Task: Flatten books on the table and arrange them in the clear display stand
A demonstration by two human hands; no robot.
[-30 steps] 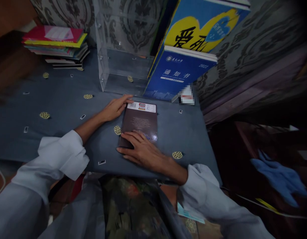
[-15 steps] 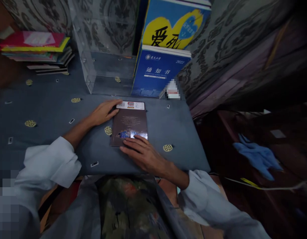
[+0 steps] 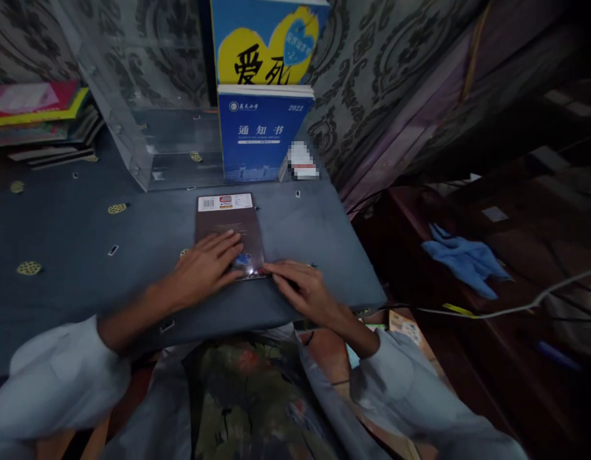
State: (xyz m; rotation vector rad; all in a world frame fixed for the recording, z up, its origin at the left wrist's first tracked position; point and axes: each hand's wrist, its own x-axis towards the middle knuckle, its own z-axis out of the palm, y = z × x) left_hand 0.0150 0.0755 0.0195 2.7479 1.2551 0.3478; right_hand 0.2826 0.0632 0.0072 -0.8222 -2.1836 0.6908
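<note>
A dark brown book (image 3: 223,220) lies flat on the table, with a white barcode strip along its far edge. My left hand (image 3: 202,268) rests palm down across its left and lower part, fingers stretched out. That hand covers some of the cover print. At the near right corner of the book is my right hand (image 3: 305,289), its fingers drawn together with the tips on the edge. Whether the thumb reaches under the cover is hidden.
Behind the book stands a clear acrylic rack (image 3: 137,150), holding a blue booklet (image 3: 266,156) and a taller blue-and-yellow book (image 3: 271,41). A stack of books (image 3: 41,115) sits at the left. A blue cloth (image 3: 468,259) lies right of the table, beside a pale cable (image 3: 529,308).
My left hand has moved from the book's far left corner down onto its cover. My right hand has slid off the cover to its near right corner. The view has turned right.
</note>
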